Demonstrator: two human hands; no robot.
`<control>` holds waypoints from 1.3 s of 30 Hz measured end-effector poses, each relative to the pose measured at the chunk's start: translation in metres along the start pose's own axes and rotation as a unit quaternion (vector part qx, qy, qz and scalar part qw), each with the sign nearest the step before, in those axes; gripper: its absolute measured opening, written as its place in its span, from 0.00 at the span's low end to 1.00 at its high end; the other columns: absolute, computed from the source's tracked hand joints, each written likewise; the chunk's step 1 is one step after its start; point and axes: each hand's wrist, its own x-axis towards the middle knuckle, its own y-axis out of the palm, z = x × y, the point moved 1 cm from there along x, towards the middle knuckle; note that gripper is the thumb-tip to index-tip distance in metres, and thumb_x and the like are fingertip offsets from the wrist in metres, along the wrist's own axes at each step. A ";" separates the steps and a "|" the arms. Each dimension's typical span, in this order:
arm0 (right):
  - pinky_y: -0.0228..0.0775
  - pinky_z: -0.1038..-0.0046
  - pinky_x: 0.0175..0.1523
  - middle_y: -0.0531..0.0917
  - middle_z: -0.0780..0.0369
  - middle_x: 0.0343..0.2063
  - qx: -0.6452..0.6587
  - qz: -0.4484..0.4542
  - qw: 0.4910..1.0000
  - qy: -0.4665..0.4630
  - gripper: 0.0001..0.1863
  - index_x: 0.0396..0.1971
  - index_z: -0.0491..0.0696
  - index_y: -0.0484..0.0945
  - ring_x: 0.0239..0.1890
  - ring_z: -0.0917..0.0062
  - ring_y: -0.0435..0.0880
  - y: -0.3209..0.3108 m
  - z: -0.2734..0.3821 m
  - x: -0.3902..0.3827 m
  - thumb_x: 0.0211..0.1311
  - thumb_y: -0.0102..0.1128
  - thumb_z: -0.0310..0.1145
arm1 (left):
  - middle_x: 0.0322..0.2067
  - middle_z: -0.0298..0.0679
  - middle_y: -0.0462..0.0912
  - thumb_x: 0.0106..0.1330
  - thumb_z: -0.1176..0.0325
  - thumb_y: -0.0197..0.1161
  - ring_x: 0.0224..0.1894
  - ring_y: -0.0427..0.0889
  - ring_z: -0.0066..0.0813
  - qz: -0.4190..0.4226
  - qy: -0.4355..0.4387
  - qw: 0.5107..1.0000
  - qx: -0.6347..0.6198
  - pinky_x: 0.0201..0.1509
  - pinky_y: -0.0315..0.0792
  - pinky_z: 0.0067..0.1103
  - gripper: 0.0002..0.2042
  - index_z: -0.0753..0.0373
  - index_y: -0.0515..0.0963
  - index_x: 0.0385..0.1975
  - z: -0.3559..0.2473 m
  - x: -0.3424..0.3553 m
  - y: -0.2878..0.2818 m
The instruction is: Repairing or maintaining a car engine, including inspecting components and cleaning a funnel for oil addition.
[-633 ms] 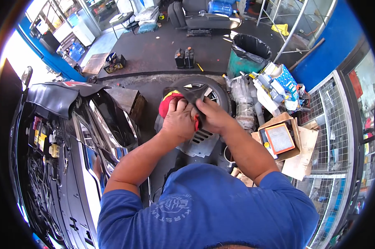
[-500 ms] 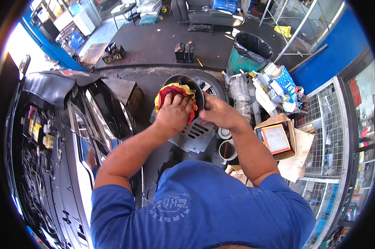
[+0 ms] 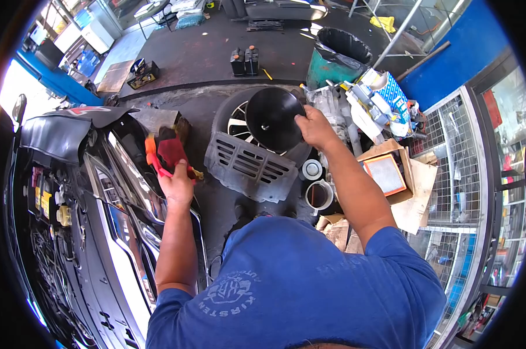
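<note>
The round black pan (image 3: 273,116) is over the wheel (image 3: 236,120), covering much of its right side; the right hand (image 3: 319,129) grips the pan's right rim. A slotted grey panel (image 3: 250,166) lies along the wheel's near edge. Well leftward, the left hand (image 3: 178,187) clutches a red cloth (image 3: 171,152).

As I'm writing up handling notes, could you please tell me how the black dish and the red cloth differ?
The black dish is round and keeps its shape; the red cloth is bunched and folded. The dish is black, while the cloth also shows orange and yellow. The dish looks wider than the bunched cloth. Both are held one-handed: the dish in the right hand, the cloth in the left hand.
</note>
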 end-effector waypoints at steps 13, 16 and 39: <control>0.73 0.75 0.48 0.82 0.63 0.38 0.083 0.248 0.961 -0.091 0.14 0.47 0.42 0.74 0.41 0.81 0.79 0.050 0.114 -0.039 0.62 0.59 0.23 | 0.56 0.41 0.74 0.28 0.60 0.85 0.59 0.74 0.34 0.407 0.127 0.905 0.000 0.65 0.65 0.30 0.56 0.65 0.61 0.65 -0.055 -0.007 0.072; 0.72 0.74 0.47 0.83 0.62 0.35 0.010 0.280 0.945 -0.166 0.13 0.46 0.43 0.75 0.40 0.79 0.80 0.040 0.136 -0.042 0.61 0.60 0.24 | 0.55 0.38 0.76 0.26 0.65 0.85 0.58 0.73 0.30 0.522 0.037 0.846 -0.101 0.65 0.65 0.30 0.56 0.64 0.62 0.64 -0.049 -0.002 0.071; 0.74 0.74 0.52 0.80 0.60 0.46 0.261 0.194 0.943 -0.072 0.23 0.56 0.41 0.68 0.47 0.77 0.80 0.067 0.109 -0.041 0.63 0.61 0.30 | 0.65 0.68 0.51 0.29 0.37 0.78 0.65 0.58 0.70 0.128 0.399 0.836 0.353 0.64 0.60 0.51 0.60 0.56 0.58 0.67 -0.100 -0.027 0.106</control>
